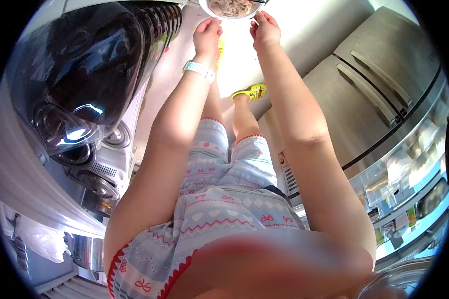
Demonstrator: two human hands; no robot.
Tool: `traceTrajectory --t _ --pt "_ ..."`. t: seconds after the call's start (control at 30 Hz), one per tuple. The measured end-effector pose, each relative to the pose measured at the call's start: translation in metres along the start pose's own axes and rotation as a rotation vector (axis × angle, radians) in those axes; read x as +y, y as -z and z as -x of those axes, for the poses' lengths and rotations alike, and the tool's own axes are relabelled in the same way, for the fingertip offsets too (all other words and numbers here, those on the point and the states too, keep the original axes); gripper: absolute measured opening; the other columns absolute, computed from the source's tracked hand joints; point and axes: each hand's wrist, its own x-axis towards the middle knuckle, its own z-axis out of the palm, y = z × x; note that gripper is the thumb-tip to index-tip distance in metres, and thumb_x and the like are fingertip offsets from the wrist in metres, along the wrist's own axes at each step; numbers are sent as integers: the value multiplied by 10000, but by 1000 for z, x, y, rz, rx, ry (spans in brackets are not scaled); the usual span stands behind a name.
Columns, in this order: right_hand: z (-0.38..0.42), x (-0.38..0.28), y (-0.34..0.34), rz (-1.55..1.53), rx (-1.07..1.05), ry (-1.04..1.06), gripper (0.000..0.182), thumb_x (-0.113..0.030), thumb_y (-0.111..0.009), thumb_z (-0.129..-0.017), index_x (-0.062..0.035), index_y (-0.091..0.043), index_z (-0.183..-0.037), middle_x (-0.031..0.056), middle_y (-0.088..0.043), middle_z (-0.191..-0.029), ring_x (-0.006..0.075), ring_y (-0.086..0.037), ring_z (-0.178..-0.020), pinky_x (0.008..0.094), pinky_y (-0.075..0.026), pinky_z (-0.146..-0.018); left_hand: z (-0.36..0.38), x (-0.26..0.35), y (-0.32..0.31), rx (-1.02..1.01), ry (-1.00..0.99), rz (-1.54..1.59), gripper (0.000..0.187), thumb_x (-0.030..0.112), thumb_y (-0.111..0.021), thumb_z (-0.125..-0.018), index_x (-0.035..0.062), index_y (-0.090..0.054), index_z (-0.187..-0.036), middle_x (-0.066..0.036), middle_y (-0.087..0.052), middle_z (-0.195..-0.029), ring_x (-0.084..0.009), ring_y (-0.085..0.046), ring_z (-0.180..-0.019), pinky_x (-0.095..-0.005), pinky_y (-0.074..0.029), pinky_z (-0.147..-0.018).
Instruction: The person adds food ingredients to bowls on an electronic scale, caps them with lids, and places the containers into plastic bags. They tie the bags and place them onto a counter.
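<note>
Steel fridge doors [364, 99] were on the right. A big dark shiny thing [95, 65] was on the left, with pale floor [237, 55] between, so arms had room. The white bowl [230, 18] was up front between 2 hands. Left hand [207, 36] and right hand [267, 31] had curled fingers; I couldn't tell if they pinched its rim. 1 weak side could tip it and spill food [230, 7].
</note>
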Motion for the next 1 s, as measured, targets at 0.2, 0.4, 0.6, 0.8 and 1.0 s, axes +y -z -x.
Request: traceTrajectory --t 0.2,0.4,0.6,0.8,1.0 --pt "6 31 17 -116 43 -110 159 -220 -624 -922 -138 -537 -1027 31 -639 -937 102 -480 -578 237 -389 -458 -4 1 12 49 -85 -79 204 170 -640 -914 21 -635 -1052 -11 -658 -918 -94 -529 -776 -241 -459 -690" --pt "41 56 0 -110 -53 -301 152 -217 -641 -902 -147 -596 -1030 -7 -529 -891 68 -395 -541 195 -315 -426 -19 21 10 8 -132 -121 204 169 -632 -925 34 -622 -1078 -11 -643 -934 -82 -496 -732 -229 -428 -667" --pt "48 50 -38 -234 -34 -274 147 -209 -637 -912 -152 -563 -1026 -19 -513 -821 76 -380 -518 223 -291 -414 -31 25 12 -33 -126 -86 199 118 -651 -904 19 -614 -1073 -19 -626 -910 -93 -510 -726 -225 -430 -651" --pt "35 45 -24 -276 30 -193 106 -193 -627 -923 -158 -549 -985 -41 -509 -783 75 -373 -512 229 -281 -422 -22 14 8 -38 -32 -31 210 89 -656 -894 7 -599 -1078 -51 -626 -912 -108 -517 -726 -229 -434 -646" --pt "7 15 9 -146 77 -94 83 -189 -643 -909 -142 -587 -949 -41 -511 -677 86 -363 -495 240 -286 -421 -13 7 8 -110 13 94 215 88 -628 -915 -7 -561 -1095 -80 -614 -943 -153 -585 -801 -266 -502 -743"
